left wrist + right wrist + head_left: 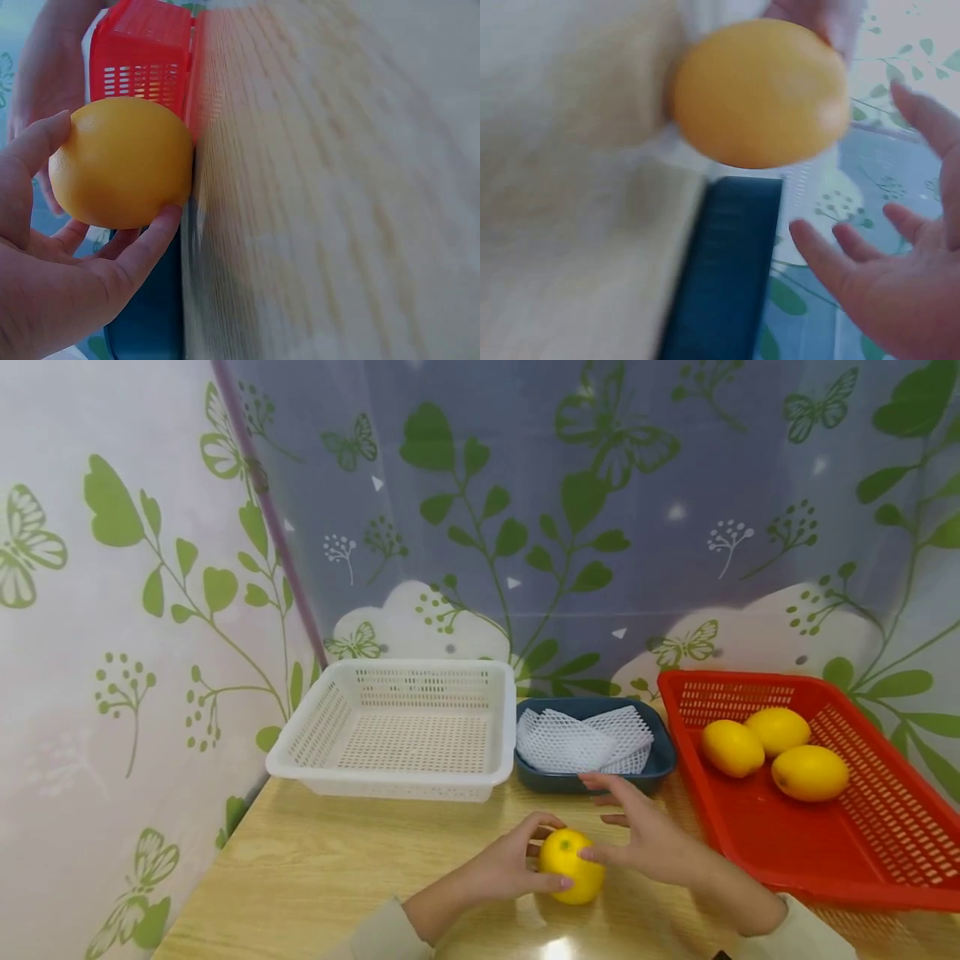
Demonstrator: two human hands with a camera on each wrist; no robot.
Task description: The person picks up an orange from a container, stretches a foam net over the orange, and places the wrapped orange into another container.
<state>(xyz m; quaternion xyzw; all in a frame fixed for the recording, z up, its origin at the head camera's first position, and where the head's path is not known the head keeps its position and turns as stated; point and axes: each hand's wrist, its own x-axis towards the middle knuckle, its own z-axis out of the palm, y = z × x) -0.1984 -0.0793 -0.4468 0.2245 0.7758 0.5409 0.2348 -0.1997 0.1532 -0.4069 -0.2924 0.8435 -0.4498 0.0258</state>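
Note:
A smooth, yellow citrus fruit (567,870) is at the front of the wooden table, its stem end facing up. My left hand (516,860) holds it from the left, thumb on the near side and fingers curled round the far side. In the left wrist view the fruit (124,161) sits between thumb and fingertips. To its right, my right hand (651,835) is spread, and its thumb overlaps the fruit in the head view. The right wrist view shows the right hand (900,277) apart from the fruit (761,94), with nothing in its fingers.
Behind the hands stands a dark blue tray (558,783) with white foam net sleeves (577,742). A white perforated basket (390,781) is left of it. On the right, a red basket (772,843) holds three yellow fruits (810,772). A patterned curtain (480,527) hangs behind.

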